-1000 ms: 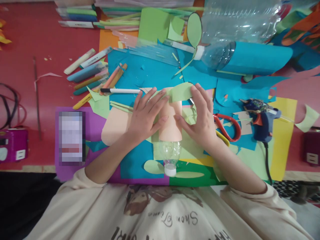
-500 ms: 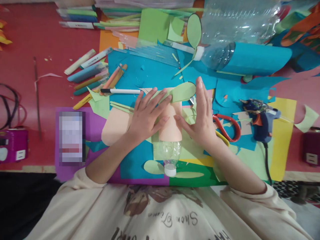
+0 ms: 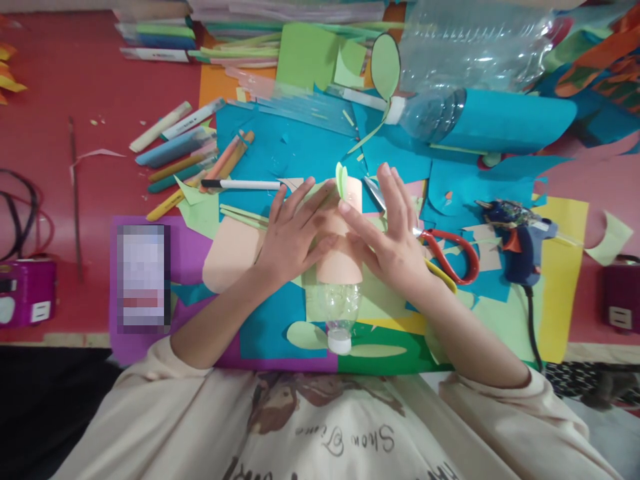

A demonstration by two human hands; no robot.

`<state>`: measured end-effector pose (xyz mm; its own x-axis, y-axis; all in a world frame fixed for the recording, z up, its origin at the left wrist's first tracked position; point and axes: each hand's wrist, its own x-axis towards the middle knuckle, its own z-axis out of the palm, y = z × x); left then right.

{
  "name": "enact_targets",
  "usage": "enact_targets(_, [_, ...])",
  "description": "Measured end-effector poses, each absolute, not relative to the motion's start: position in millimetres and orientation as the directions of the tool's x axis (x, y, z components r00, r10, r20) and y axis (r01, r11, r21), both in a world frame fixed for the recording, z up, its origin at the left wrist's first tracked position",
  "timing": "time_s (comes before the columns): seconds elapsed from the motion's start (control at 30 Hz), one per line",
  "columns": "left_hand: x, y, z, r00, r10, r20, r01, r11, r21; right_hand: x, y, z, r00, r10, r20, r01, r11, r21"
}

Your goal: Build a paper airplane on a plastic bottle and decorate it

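In front of me lies a small clear plastic bottle (image 3: 339,303) wrapped in peach paper, its white cap towards me. On the wrap stands a pale green paper leaf (image 3: 341,180), seen nearly edge-on. My left hand (image 3: 300,230) lies over the wrapped bottle's left side, fingers spread, with the fingertips near the leaf. At the right side is my right hand (image 3: 397,233), its fingers stretched out. The right index fingertip is at the leaf's lower end; whether it presses on it I cannot tell. Red-handled scissors (image 3: 453,253) lie partly under my right hand.
A glue gun (image 3: 525,247) with a black cord lies at the right. A blue-wrapped bottle (image 3: 515,120) and a large clear bottle (image 3: 475,47) are at the back. Several markers (image 3: 175,147) and a phone (image 3: 143,277) lie to the left. Cut paper leaves (image 3: 306,335) are near the cap.
The green leaf has turned from lying broadside, pointing right, to standing edge-on. My right hand's index finger has moved left to the leaf. My left hand stays almost in place.
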<state>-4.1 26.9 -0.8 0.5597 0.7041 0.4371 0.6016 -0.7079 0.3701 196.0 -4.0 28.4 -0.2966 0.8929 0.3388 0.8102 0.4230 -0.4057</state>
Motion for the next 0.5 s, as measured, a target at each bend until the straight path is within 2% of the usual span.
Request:
enact_targets(0.07, [-4.1, 27.1, -0.9, 0.560, 0.706, 0.434, 0.612, -0.705, 0.357, 195.7, -3.8, 26.8, -0.298, 0.893, 0.337, 0.817, 0.421, -0.393])
enact_targets(0.2, [-4.1, 27.0, 2.0, 0.563, 0.702, 0.437, 0.617, -0.708, 0.342, 197.3, -2.5, 19.4, -0.332, 0.821, 0.464, 0.783, 0.515, -0.350])
enact_targets(0.37, [-4.1, 25.3, 7.6, 0.575, 0.714, 0.400, 0.642, -0.697, 0.320, 198.6, -2.2, 19.5, -0.341, 0.806, 0.484, 0.803, 0.518, -0.296])
enact_targets(0.5, [-3.9, 25.0, 9.0, 0.580, 0.718, 0.385, 0.651, -0.692, 0.311, 199.3, -1.9, 21.0, -0.325, 0.785, 0.528, 0.781, 0.537, -0.319])
